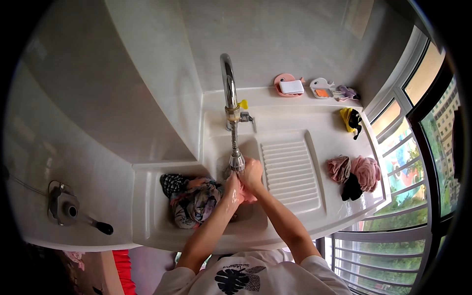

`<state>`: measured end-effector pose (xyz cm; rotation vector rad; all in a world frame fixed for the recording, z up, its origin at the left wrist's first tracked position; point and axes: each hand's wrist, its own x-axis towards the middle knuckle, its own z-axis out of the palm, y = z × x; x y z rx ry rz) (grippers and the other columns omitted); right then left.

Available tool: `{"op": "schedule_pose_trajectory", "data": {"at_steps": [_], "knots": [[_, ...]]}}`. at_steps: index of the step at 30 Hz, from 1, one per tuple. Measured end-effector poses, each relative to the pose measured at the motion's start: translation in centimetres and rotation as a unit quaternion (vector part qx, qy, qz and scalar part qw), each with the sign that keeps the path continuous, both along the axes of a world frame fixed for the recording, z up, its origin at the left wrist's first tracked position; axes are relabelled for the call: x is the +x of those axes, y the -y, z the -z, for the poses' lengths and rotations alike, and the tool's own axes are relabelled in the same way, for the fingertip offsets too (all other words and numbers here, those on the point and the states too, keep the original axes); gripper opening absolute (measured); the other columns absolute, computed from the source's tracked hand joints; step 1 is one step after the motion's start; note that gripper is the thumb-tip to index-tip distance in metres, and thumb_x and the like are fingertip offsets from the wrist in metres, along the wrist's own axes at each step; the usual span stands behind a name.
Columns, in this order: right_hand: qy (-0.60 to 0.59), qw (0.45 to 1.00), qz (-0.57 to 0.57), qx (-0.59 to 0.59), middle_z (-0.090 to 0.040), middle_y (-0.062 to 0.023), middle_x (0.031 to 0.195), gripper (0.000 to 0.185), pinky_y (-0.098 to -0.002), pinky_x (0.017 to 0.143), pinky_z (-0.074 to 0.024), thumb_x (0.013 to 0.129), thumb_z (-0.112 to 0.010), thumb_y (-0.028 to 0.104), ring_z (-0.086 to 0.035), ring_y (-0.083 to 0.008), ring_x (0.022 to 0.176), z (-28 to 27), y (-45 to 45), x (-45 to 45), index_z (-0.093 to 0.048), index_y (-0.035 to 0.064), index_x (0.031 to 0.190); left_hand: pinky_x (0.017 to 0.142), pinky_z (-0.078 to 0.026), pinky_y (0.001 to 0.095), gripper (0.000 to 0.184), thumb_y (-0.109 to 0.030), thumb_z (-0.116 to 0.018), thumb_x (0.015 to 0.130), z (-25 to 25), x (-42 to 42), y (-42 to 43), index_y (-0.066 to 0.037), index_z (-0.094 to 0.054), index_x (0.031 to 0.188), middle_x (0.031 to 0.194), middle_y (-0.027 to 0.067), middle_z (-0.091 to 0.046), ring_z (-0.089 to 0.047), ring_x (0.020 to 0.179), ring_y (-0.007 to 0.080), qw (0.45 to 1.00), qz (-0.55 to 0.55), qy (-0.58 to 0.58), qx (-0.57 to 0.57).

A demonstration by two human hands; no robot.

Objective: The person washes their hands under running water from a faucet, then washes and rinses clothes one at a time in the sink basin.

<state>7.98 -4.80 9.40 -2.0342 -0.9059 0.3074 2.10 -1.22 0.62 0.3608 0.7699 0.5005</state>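
Below the chrome faucet (237, 161), both hands are together over the sink basin. My left hand (233, 189) is closed around a wet pink cloth (247, 195). My right hand (252, 174) is also closed on this cloth, close beside the faucet's spray head. Part of the cloth hangs below the hands, and the rest is hidden between them. Left of my left forearm, a heap of dark patterned clothes (196, 201) lies on the sink's left side.
A ribbed washboard (291, 172) is right of the basin. Farther right are pink cloths (366, 173), a black cloth (351, 188) and a yellow and black item (350, 120). Soap dishes (286, 78) stand on the back ledge. A wall valve (66, 206) is at left.
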Motion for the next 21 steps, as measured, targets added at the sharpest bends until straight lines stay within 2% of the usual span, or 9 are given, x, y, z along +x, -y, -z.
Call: {"op": "schedule_pose_trajectory", "data": {"at_steps": [1, 5, 8, 9, 12, 15, 17, 19, 21], "knots": [[0.022, 1.000, -0.011, -0.017, -0.058, -0.0222, 0.063, 0.023, -0.0451, 0.056, -0.0467, 0.073, -0.062, 0.026, -0.058, -0.0392, 0.060, 0.9, 0.4, -0.3, -0.062, 0.0032, 0.067, 0.071, -0.050, 0.0424, 0.030, -0.034, -0.043, 0.091, -0.7, -0.4, -0.5, -0.008, -0.056, 0.101, 0.100, 0.0085, -0.060, -0.059, 0.088, 0.0256, 0.999, 0.034, 0.007, -0.041], [0.086, 0.991, -0.064, 0.082, -0.060, -0.0200, 0.063, 0.017, -0.0454, 0.058, -0.0485, 0.071, -0.065, 0.021, -0.060, -0.0376, 0.061, 2.2, 0.9, -3.6, -0.064, 0.0038, 0.069, 0.054, -0.047, 0.0409, 0.046, -0.054, -0.034, 0.091, 9.3, -0.2, -3.1, -0.013, -0.054, 0.088, 0.071, 0.0065, -0.054, -0.056, 0.067, 0.0203, 0.905, 0.101, 0.404, -0.088], [-0.021, 0.999, -0.025, 0.028, -0.059, -0.0210, 0.064, 0.019, -0.0438, 0.061, -0.0494, 0.068, -0.066, 0.020, -0.061, -0.0377, 0.064, 1.6, -0.1, 1.0, -0.064, 0.0020, 0.071, 0.052, -0.044, 0.0394, 0.040, -0.046, -0.034, 0.093, -2.4, -0.6, 0.8, -0.012, -0.056, 0.094, 0.076, 0.0066, -0.058, -0.057, 0.069, 0.0203, 0.997, 0.068, 0.020, 0.007], [-0.020, 0.999, -0.026, 0.027, -0.059, -0.0210, 0.064, 0.019, -0.0438, 0.061, -0.0494, 0.068, -0.066, 0.020, -0.061, -0.0377, 0.064, 1.3, 0.1, 0.8, -0.064, 0.0020, 0.071, 0.057, -0.050, 0.0368, 0.033, -0.036, -0.038, 0.092, -5.0, -0.7, 1.9, -0.009, -0.056, 0.099, 0.092, 0.0076, -0.062, -0.062, 0.079, 0.0204, 0.988, 0.060, 0.139, -0.034], [0.090, 0.995, -0.028, -0.038, -0.061, -0.0182, 0.066, 0.015, -0.0434, 0.060, -0.0500, 0.071, -0.063, 0.020, -0.061, -0.0370, 0.061, 2.7, 0.9, -1.5, -0.065, 0.0053, 0.071, 0.057, -0.050, 0.0371, 0.031, -0.032, -0.038, 0.093, 0.9, -0.3, -0.6, -0.008, -0.055, 0.101, 0.092, 0.0067, -0.062, -0.061, 0.078, 0.0207, 0.994, 0.101, 0.004, -0.028], [0.078, 0.989, -0.050, 0.115, -0.061, -0.0188, 0.065, 0.017, -0.0437, 0.059, -0.0498, 0.073, -0.064, 0.022, -0.060, -0.0370, 0.059, 2.9, 1.3, -3.4, -0.065, 0.0051, 0.068, 0.059, -0.050, 0.0358, 0.031, -0.032, -0.037, 0.094, 0.9, -0.2, -1.0, -0.008, -0.054, 0.102, 0.095, 0.0060, -0.061, -0.060, 0.082, 0.0197, 0.995, 0.090, 0.038, -0.016], [0.099, 0.995, -0.024, -0.023, -0.060, -0.0177, 0.064, 0.017, -0.0429, 0.056, -0.0488, 0.075, -0.063, 0.021, -0.060, -0.0364, 0.059, 3.8, 0.9, -0.3, -0.064, 0.0049, 0.070, 0.061, -0.050, 0.0349, 0.031, -0.032, -0.036, 0.095, 1.3, -1.2, -0.5, -0.008, -0.054, 0.103, 0.097, 0.0055, -0.061, -0.059, 0.084, 0.0191, 0.995, 0.079, 0.052, -0.014], [0.006, 0.996, 0.018, 0.091, -0.057, -0.0165, 0.054, 0.026, -0.0410, 0.052, -0.0468, 0.082, -0.062, 0.029, -0.059, -0.0354, 0.055, 3.7, -0.2, 2.3, -0.062, 0.0028, 0.080, 0.079, -0.048, 0.0339, 0.033, -0.033, -0.036, 0.097, -2.4, -1.0, 1.6, -0.007, -0.053, 0.108, 0.102, 0.0065, -0.059, -0.058, 0.091, 0.0200, 0.991, 0.055, 0.118, -0.029], [-0.114, 0.989, -0.063, 0.068, -0.061, -0.0178, 0.068, 0.031, -0.0396, 0.057, -0.0475, 0.084, -0.060, 0.031, -0.061, -0.0338, 0.063, 2.7, 1.0, 2.7, -0.058, 0.0027, 0.096, 0.070, -0.049, 0.0309, 0.026, -0.030, -0.045, 0.095, 1.5, -0.7, -0.2, -0.008, -0.058, 0.096, 0.083, 0.0041, -0.060, -0.058, 0.076, 0.0170, 0.998, -0.024, 0.060, 0.012]]}}
